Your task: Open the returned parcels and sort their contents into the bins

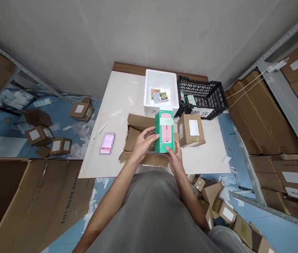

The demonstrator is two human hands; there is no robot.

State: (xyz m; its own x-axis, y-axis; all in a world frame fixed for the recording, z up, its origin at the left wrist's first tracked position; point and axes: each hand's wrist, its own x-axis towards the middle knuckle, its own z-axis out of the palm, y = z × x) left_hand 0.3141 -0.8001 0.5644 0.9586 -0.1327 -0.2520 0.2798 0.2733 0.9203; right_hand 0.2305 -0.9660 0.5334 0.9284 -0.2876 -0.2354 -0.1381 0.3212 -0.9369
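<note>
A green product box with a pink picture on its front (pixel 164 131) is held upright over an opened cardboard carton (pixel 138 140) in the middle of the white tabletop (pixel 122 102). My left hand (pixel 144 140) grips the green box's left side, fingers curled around its edge. My right hand (pixel 174 154) holds its lower right corner from below. A sealed brown parcel with a white label (pixel 191 130) stands just right of the green box.
A white foam bin (pixel 161 92) with small colourful packs and a black plastic crate (pixel 201 96) stand at the table's back. Small parcels litter the blue floor on both sides. A large carton (pixel 24 200) stands at left. Metal shelves (pixel 275 116) with boxes line the right.
</note>
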